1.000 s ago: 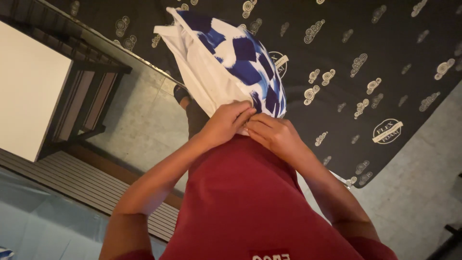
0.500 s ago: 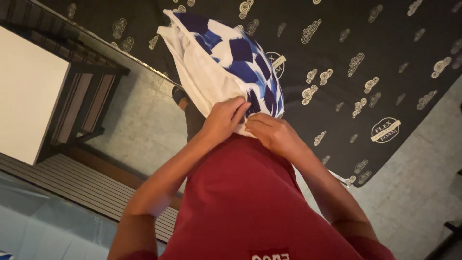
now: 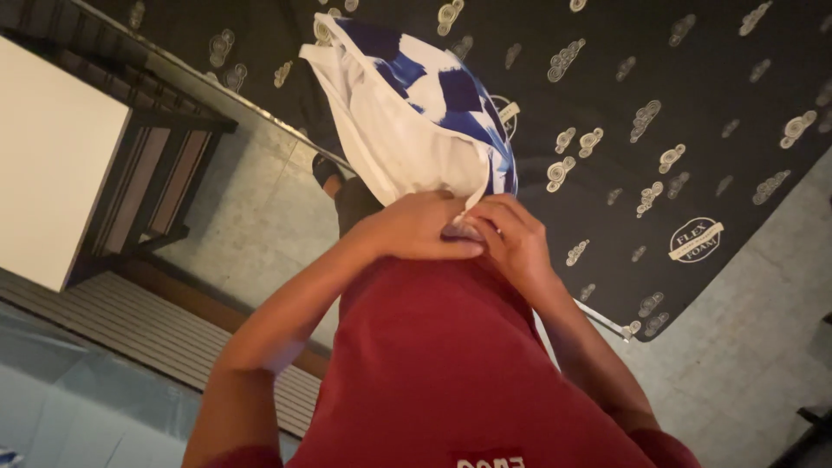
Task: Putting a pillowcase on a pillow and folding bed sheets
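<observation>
A: What is held?
B: A white cloth with blue blotches (image 3: 407, 113) is held up in front of the chest, bunched at its lower edge, hanging over the dark mattress (image 3: 676, 113).

A: State of the hands?
B: Left hand (image 3: 416, 230) is curled over the gathered edge, fingers closed on it. Right hand (image 3: 511, 234) is pressed against the left, a fold of the cloth pinched between thumb and fingers. Both hands are touching each other just above the red shirt (image 3: 442, 373).

A: Surroundings?
B: The mattress is patterned with pale oval marks and laid on a grey concrete floor (image 3: 251, 217). A foot in a sandal (image 3: 328, 169) is seen below the cloth. A white panel (image 3: 48, 156) in a dark frame is seen at left, wooden slats (image 3: 113, 316) near it.
</observation>
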